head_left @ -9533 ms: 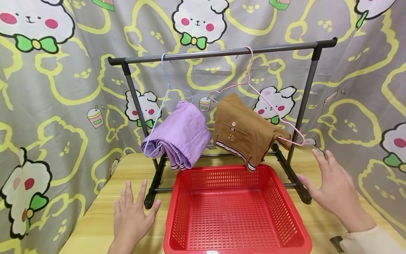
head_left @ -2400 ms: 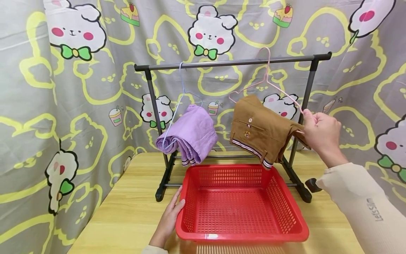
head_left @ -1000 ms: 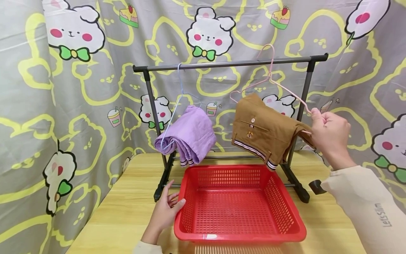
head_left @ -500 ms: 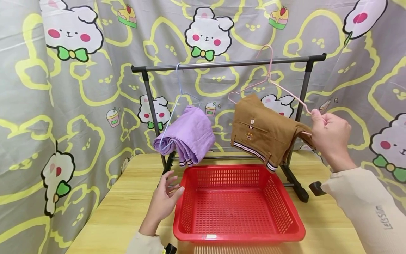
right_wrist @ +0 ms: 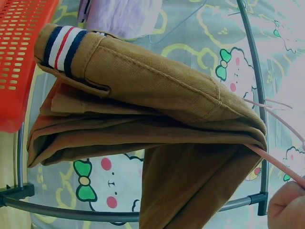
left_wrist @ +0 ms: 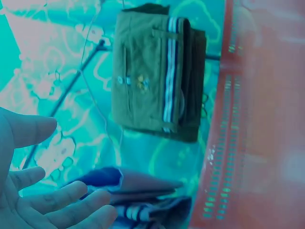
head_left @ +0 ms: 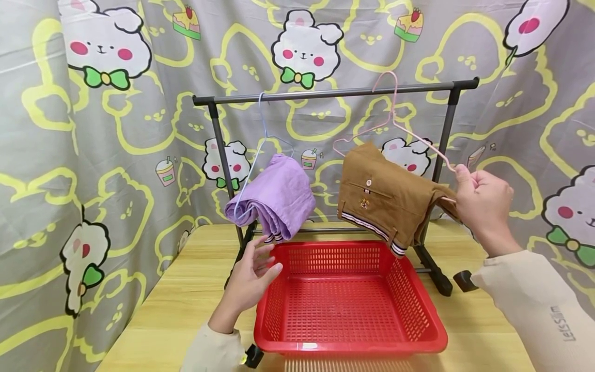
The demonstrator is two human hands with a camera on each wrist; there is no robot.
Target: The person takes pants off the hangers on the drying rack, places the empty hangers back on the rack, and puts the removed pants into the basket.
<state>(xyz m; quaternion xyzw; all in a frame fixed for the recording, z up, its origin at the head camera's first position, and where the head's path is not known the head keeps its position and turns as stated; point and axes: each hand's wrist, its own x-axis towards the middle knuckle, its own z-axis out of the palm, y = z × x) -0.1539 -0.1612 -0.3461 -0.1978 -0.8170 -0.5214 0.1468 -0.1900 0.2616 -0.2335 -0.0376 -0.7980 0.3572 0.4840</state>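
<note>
My right hand grips the right end of a pink hanger. Brown trousers with a striped waistband hang folded over its lower bar. In the head view the hanger's hook overlaps the rack's top rail, its tip showing in front of it. My left hand holds nothing; its fingers are loosely bent and spread, above the left rim of a red basket. Just beyond it, lilac trousers hang on a blue hanger hooked over the rail. In the right wrist view the brown trousers fill the middle.
A dark metal clothes rack stands on the wooden table, behind the basket. Its right foot lies beside the basket's right side. A patterned curtain encloses the back and sides.
My right hand took hold of the pink hanger and moved it right; its hook rose, then dropped slightly. My left hand left the basket's side and moved up toward the lilac trousers.
</note>
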